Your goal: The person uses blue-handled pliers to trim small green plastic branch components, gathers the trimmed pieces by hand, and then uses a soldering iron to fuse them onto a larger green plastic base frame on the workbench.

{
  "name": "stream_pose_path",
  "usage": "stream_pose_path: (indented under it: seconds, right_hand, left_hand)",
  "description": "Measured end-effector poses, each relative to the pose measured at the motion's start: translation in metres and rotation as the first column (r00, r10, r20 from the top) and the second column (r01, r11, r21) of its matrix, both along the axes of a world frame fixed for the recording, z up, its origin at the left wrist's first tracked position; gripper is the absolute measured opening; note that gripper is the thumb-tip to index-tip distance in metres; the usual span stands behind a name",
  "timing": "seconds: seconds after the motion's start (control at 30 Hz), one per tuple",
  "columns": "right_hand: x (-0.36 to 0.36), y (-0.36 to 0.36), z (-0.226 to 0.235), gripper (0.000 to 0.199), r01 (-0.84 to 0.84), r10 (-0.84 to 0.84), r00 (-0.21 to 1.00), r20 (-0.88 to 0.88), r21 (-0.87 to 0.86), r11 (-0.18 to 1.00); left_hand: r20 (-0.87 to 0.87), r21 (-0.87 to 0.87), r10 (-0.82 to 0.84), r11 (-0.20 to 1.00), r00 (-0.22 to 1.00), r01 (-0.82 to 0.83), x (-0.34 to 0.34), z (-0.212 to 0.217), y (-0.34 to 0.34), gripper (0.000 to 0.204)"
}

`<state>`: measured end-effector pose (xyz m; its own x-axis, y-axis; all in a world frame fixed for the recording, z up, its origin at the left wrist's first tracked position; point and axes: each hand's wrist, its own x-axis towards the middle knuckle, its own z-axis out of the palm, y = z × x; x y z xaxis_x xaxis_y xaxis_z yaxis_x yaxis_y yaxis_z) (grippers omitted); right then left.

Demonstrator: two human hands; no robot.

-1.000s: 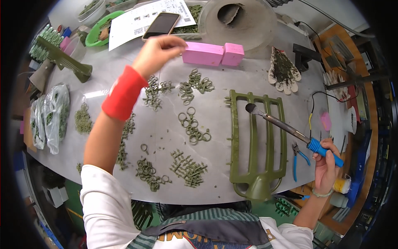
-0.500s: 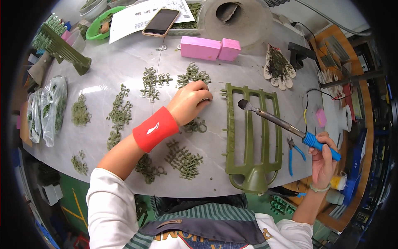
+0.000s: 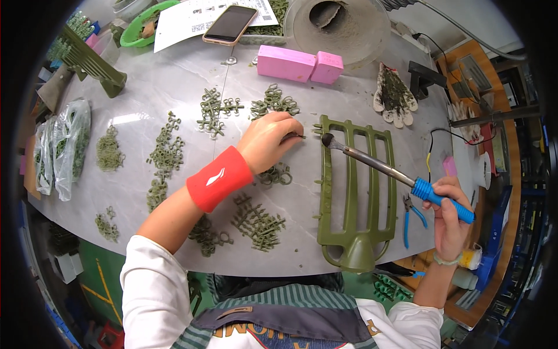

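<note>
My left hand (image 3: 271,137), with a red wristband, is closed in a pinch on a small green piece (image 3: 300,136) mostly hidden by the fingers. It is just left of a green slatted frame (image 3: 349,203) lying flat, with short pegs along its left edge. My right hand (image 3: 449,218) grips the blue handle of a soldering iron (image 3: 381,167) with a dark, spoon-like tip. That tip is over the frame's upper left bar, near the pegs; contact I cannot tell. Piles of small green ring and branch pieces (image 3: 259,224) lie around my left hand and forearm.
Blue-handled cutters (image 3: 414,221) lie right of the frame. Beyond stand pink blocks (image 3: 285,64), a stained glove (image 3: 395,96), a phone (image 3: 230,25) on a paper sheet, and a round hood-like thing (image 3: 360,41). Plastic bags (image 3: 72,145) of green pieces lie far left.
The iron's tip has moved left, from inside the frame's top onto its left bar. My left hand has shifted slightly right toward the frame, still pinching. The view has shifted a little.
</note>
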<state>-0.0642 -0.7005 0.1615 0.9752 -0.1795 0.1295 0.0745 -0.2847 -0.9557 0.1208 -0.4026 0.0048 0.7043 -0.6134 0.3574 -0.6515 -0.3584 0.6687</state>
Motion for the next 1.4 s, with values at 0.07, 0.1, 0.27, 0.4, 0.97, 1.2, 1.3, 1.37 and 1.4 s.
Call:
stream_pose_path:
  seconds: [0.07,0.1,0.27,0.4,0.97,1.2,1.3,1.37,1.4]
  right_hand:
    - [0.004,0.003,0.001,0.021,-0.037,0.037,0.999,0.003,-0.053,0.998]
    - [0.006,0.005,0.002,0.020,-0.058,0.058,0.998,-0.003,-0.083,0.995]
    - [0.013,0.012,0.004,0.017,-0.131,0.129,0.991,-0.025,-0.159,0.978]
    - [0.016,0.019,0.003,0.017,-0.136,0.134,0.991,-0.024,-0.215,0.967]
    - [-0.032,-0.029,-0.006,0.019,0.200,-0.214,0.974,0.069,0.173,0.964]
    - [-0.046,-0.046,-0.036,0.020,0.285,-0.332,0.941,0.069,0.373,0.883]
    - [-0.049,-0.046,-0.040,0.020,0.254,-0.320,0.942,0.103,0.407,0.878]
    - [-0.053,-0.049,-0.043,0.020,0.229,-0.303,0.946,0.120,0.415,0.880]
    - [-0.053,-0.050,-0.045,0.019,0.225,-0.308,0.943,0.124,0.444,0.867]
  left_hand:
    - [-0.035,-0.019,0.000,1.000,0.999,0.000,-0.001,0.002,-0.008,0.012]
    - [-0.056,-0.028,0.013,1.000,0.998,-0.014,-0.002,0.002,-0.011,0.011]
    - [-0.070,-0.070,0.017,0.997,0.997,-0.022,-0.001,-0.006,-0.021,0.011]
    - [-0.020,-0.060,0.005,0.998,1.000,-0.006,-0.002,-0.005,-0.028,0.009]
    - [0.007,0.054,-0.178,0.983,0.984,0.178,-0.064,0.054,-0.003,0.029]
    - [0.038,0.246,-0.519,0.833,0.854,0.496,-0.177,0.058,-0.019,0.028]
    - [0.242,0.377,-0.415,0.873,0.877,0.309,-0.192,0.043,-0.028,0.023]
    - [0.264,0.274,-0.317,0.930,0.911,0.245,-0.198,0.039,-0.029,0.021]
    - [0.252,0.275,-0.308,0.932,0.917,0.237,-0.201,0.040,-0.027,0.019]
